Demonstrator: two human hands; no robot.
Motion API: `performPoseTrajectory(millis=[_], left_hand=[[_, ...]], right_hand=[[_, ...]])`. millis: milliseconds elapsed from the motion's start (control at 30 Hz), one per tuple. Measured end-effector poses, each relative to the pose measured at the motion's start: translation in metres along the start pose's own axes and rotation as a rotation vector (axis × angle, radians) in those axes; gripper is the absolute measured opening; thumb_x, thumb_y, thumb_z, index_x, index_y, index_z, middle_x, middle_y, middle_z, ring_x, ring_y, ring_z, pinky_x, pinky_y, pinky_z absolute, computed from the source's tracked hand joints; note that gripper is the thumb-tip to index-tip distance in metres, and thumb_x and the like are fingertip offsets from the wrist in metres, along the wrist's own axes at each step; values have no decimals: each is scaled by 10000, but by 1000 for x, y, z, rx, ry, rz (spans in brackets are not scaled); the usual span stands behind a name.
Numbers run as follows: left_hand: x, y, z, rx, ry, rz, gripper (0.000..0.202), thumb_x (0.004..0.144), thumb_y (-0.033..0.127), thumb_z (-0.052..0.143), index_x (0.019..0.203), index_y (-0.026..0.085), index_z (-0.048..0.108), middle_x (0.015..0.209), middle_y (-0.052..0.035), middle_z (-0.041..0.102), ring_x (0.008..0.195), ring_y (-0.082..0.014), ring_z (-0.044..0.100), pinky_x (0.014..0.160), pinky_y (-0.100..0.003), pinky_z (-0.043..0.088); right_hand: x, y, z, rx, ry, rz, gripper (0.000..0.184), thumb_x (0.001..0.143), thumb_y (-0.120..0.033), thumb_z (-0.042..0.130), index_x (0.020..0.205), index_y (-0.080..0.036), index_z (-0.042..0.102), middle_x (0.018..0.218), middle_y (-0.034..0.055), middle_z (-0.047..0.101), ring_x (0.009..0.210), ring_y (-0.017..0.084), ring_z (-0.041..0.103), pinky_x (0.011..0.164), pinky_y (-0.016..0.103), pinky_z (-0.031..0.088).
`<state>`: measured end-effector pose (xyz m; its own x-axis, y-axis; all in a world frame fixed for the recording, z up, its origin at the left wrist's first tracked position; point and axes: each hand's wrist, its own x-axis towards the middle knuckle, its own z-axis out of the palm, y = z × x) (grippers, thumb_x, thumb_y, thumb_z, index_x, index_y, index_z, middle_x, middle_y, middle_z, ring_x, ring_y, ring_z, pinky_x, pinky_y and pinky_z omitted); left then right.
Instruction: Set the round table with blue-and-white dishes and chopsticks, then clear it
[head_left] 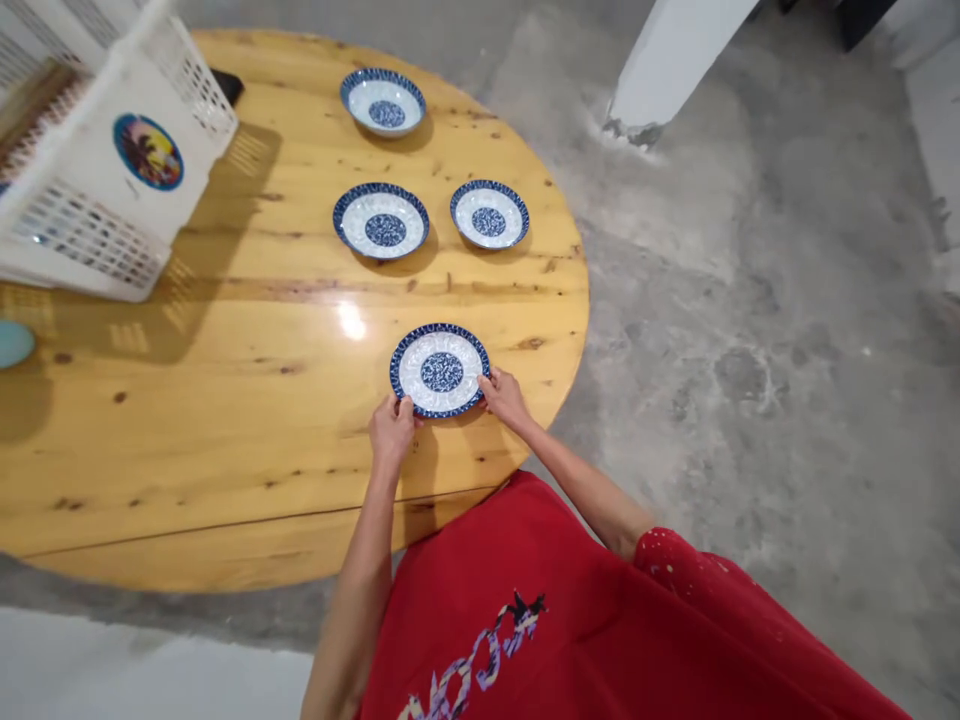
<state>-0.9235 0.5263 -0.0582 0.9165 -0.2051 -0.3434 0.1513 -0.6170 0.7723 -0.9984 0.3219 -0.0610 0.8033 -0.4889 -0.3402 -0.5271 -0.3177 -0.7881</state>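
A blue-and-white patterned plate [441, 371] is held level near the front right edge of the round wooden table [247, 440]. My left hand [393, 428] grips its lower left rim, thumb on top and fingers underneath. On the right rim, my right hand [502, 393] pinches it the same way. Whether the plate touches the tabletop I cannot tell. Beyond it lie two similar dishes, one dish [381, 221] to the left and a smaller dish [490, 214] to the right. Farther back is a deeper blue-rimmed bowl [383, 102].
A white plastic basket [161, 215] with a round sticker stands at the table's left, a dark object [227, 86] partly behind it. A pale turquoise item [13, 343] is cut off at the left edge. Concrete floor [720, 400] and a white pillar [671, 65] lie beyond the table.
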Motion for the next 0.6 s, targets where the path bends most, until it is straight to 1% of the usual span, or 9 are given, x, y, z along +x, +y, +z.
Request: performPoseTrajectory(millis=[67, 167, 267, 367, 433, 500, 533, 567, 600], left_hand=[[0, 1, -1, -14, -11, -29, 276, 860, 446, 454, 768, 215, 574, 550, -10, 631, 615, -204, 617, 602, -273, 443], [0, 2, -2, -31, -22, -43, 266, 848, 445, 467, 730, 217, 541, 537, 3, 617, 595, -198, 612, 608, -274, 438], [0, 5, 1, -52, 0, -39, 252, 854, 431, 457, 731, 222, 526, 549, 9, 615, 606, -196, 618, 611, -272, 435], [-2, 9, 3, -56, 15, -49, 242, 861, 416, 455, 724, 224, 510, 548, 11, 607, 587, -189, 602, 594, -268, 426], [-3, 12, 2, -51, 6, -59, 252, 865, 413, 461, 705, 221, 500, 543, 8, 598, 572, -181, 587, 582, -264, 419], [-5, 12, 0, -62, 2, -69, 274, 873, 427, 467, 701, 216, 505, 546, 3, 587, 576, -175, 583, 583, -262, 426], [-6, 10, -3, -90, 16, -82, 286, 886, 434, 458, 717, 211, 517, 567, -1, 592, 577, -169, 586, 587, -263, 435], [-7, 8, -5, -137, 33, -99, 283, 899, 431, 450, 750, 205, 532, 614, -9, 614, 579, -161, 589, 592, -264, 446], [-7, 6, -8, -181, 53, -125, 276, 909, 426, 446, 785, 201, 547, 657, -19, 633, 579, -153, 589, 593, -266, 453]], right_hand=[[-1, 3, -1, 31, -3, -9, 192, 937, -345, 465, 792, -226, 504, 615, -25, 615, 592, 166, 640, 550, 229, 452], [-1, 6, -1, 117, -23, -26, 216, 939, -377, 464, 779, -231, 474, 596, -33, 596, 547, 165, 630, 527, 233, 441], [0, 5, 0, 155, -48, -36, 201, 932, -370, 464, 790, -229, 475, 614, -31, 602, 512, 157, 619, 501, 233, 433], [0, 5, -2, 184, -71, -14, 191, 926, -374, 476, 804, -227, 483, 598, -33, 596, 504, 150, 616, 476, 220, 430], [0, 6, -9, 235, -134, 25, 229, 929, -430, 488, 834, -222, 501, 556, -41, 575, 487, 143, 607, 457, 208, 430], [2, 9, -22, 305, -212, 64, 322, 926, -523, 493, 867, -209, 530, 517, -46, 556, 457, 132, 586, 444, 199, 438], [6, 11, -30, 334, -196, 66, 369, 921, -558, 499, 844, -199, 538, 535, -33, 571, 468, 122, 589, 455, 193, 451], [11, 13, -39, 359, -141, 72, 402, 915, -580, 505, 822, -191, 543, 574, -16, 597, 474, 111, 586, 454, 186, 451], [18, 15, -49, 385, -76, 73, 409, 910, -585, 519, 841, -184, 554, 623, -3, 624, 480, 100, 583, 448, 179, 446]])
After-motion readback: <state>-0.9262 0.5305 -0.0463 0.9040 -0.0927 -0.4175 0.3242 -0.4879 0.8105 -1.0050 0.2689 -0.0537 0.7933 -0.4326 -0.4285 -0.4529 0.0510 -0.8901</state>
